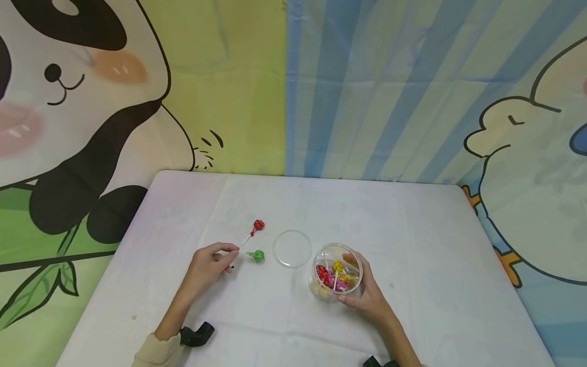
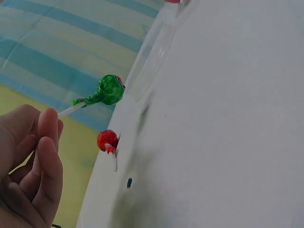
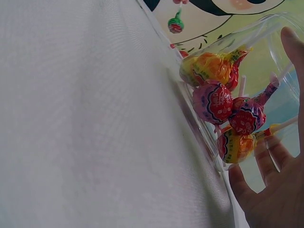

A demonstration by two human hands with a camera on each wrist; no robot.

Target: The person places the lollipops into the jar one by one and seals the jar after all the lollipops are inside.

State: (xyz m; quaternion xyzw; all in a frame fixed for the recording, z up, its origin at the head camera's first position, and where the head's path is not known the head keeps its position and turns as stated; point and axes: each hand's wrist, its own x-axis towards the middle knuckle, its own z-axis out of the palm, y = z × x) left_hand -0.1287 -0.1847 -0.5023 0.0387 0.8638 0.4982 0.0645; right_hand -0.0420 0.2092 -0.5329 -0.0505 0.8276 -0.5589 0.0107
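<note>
My left hand (image 1: pixel 207 266) pinches the white stick of a green-wrapped lollipop (image 2: pixel 111 90) between thumb and fingertips, holding it above the table. On the tabletop beyond that hand lies a red-wrapped lollipop (image 1: pixel 259 225), its stick pointing back toward the hand. My right hand (image 1: pixel 372 299) grips the side of a clear round jar (image 1: pixel 316 291). Inside the jar are several lollipops in red, yellow and purple-pink wrappers, such as a yellow-orange one (image 3: pixel 209 66). The jar's mouth faces up without a lid.
Between the left hand and the jar, a clear round lid (image 1: pixel 275 248) lies on the white-covered table (image 1: pixel 412 244). A small dark speck (image 2: pixel 129 183) shows on the cloth by the left hand. Behind the table hangs a printed cartoon backdrop (image 1: pixel 238 102).
</note>
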